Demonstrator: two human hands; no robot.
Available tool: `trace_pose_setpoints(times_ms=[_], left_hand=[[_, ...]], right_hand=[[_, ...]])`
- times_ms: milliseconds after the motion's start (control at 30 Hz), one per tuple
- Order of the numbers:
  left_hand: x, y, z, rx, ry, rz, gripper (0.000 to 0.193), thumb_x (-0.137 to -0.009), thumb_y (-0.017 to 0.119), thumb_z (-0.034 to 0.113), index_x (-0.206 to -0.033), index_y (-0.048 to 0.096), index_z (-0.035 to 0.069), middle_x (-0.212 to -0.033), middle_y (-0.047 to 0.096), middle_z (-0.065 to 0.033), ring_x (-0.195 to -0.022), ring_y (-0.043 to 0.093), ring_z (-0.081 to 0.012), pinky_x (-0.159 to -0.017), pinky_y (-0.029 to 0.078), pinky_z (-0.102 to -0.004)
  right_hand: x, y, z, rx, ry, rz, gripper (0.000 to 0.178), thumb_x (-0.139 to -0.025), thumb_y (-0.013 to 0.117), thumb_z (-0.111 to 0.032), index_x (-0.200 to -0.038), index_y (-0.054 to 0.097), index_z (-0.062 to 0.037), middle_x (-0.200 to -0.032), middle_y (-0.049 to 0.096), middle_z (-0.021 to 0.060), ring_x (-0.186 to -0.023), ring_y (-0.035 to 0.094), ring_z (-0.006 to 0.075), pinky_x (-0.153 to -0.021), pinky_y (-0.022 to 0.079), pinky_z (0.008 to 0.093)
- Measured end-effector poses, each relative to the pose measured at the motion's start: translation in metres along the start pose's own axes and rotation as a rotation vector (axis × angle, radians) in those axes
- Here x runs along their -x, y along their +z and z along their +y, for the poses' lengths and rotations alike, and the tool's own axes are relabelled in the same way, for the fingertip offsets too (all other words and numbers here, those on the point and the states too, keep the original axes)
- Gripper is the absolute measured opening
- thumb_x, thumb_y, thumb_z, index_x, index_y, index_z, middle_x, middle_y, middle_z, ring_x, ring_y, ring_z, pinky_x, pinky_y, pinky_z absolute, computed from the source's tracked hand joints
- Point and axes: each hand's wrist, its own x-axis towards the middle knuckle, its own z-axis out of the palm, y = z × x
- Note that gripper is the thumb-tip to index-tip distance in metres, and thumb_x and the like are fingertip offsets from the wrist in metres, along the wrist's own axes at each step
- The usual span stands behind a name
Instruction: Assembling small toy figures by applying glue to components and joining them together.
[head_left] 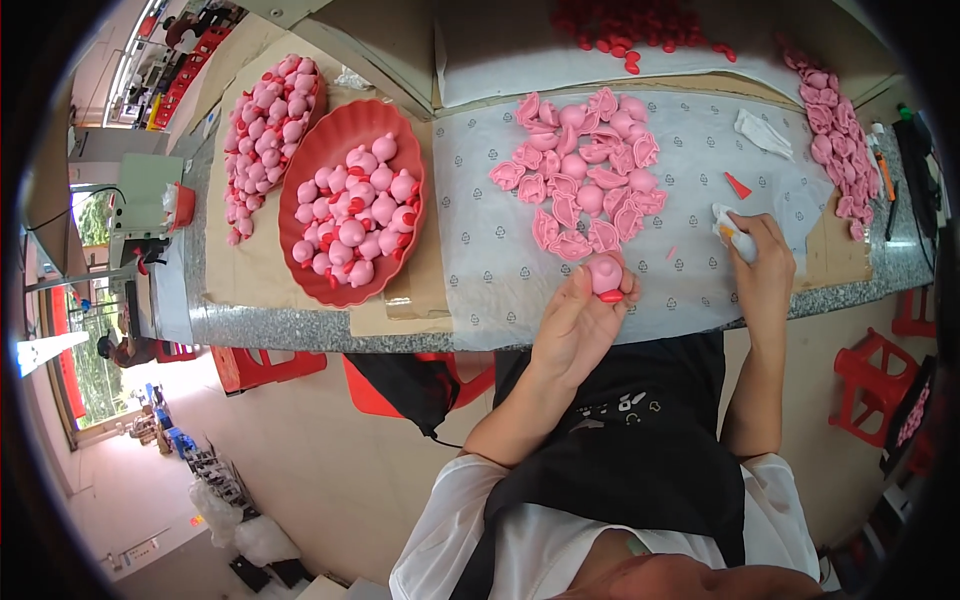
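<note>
My left hand is closed on a round pink plastic piece with a small red part at its lower side, held over the table's near edge. In my right hand is a small white bottle; its tip is by a crumpled bit of white tissue. Beyond my left hand lies a spread of pink pieces, some round and some ruffled like shells. A red pointed scrap and a folded white cloth rest past my right hand.
To the left stands a scalloped red bowl of pink pieces with red parts, beside a heaped pile of similar ones. Pink pieces line the right side near pens. Red parts lie on the back shelf. Red stools stand below.
</note>
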Motion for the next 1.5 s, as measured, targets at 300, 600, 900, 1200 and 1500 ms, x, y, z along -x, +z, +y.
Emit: trace_pose_setpoints(times_ms=[300,600,900,1200,1500], left_hand=[[0.002,0.008,-0.006,0.022,-0.002,0.043,0.036,-0.084,0.043,0.031,-0.102,0.046,0.000,-0.095,0.049,-0.0060,-0.091,0.044,-0.0156,-0.083,0.032,-0.0274],[0.004,-0.001,-0.008,-0.129,0.018,0.033,0.038,-0.084,0.045,0.030,-0.107,0.044,-0.001,-0.102,0.048,-0.0049,-0.097,0.044,-0.0129,-0.087,0.031,-0.0274],[-0.002,0.007,-0.003,-0.076,-0.024,-0.040,0.033,-0.081,0.048,0.029,-0.100,0.046,0.002,-0.087,0.051,-0.0066,-0.087,0.046,-0.0169,-0.080,0.034,-0.0275],[-0.001,0.011,-0.003,-1.320,0.700,0.057,0.036,-0.062,0.067,0.001,-0.094,0.052,0.000,-0.085,0.053,-0.0094,-0.081,0.050,-0.0191,-0.072,0.040,-0.0276],[0.002,0.011,-0.003,-1.679,0.930,0.174,0.037,-0.050,0.066,-0.002,-0.086,0.057,0.002,-0.072,0.049,-0.0077,-0.069,0.047,-0.0217,-0.060,0.037,-0.0281]], right_hand=[[0.014,0.018,-0.067,-0.824,-0.042,-0.277,0.018,-0.060,0.064,0.003,-0.077,0.057,0.0014,-0.072,0.050,0.0049,-0.069,0.047,0.0117,-0.062,0.036,0.0221],[0.014,0.035,-0.061,-0.779,-0.197,-0.325,0.016,-0.059,0.066,-0.001,-0.073,0.057,0.0006,-0.073,0.049,0.0049,-0.065,0.048,0.0119,-0.055,0.037,0.0222],[0.012,0.017,-0.046,-1.374,0.313,-0.153,0.006,-0.071,0.055,0.001,-0.076,0.053,0.0009,-0.072,0.049,0.0021,-0.057,0.045,0.0077,-0.043,0.034,0.0192],[0.029,0.013,-0.045,-1.057,0.153,-0.052,0.017,-0.064,0.062,0.004,-0.079,0.056,0.0018,-0.082,0.053,0.0077,-0.068,0.050,0.0102,-0.050,0.039,0.0206],[0.045,0.033,-0.068,-0.411,-0.568,0.162,0.022,-0.056,0.068,-0.002,-0.076,0.059,-0.0010,-0.073,0.054,0.0080,-0.057,0.052,0.0193,-0.046,0.041,0.0262]])
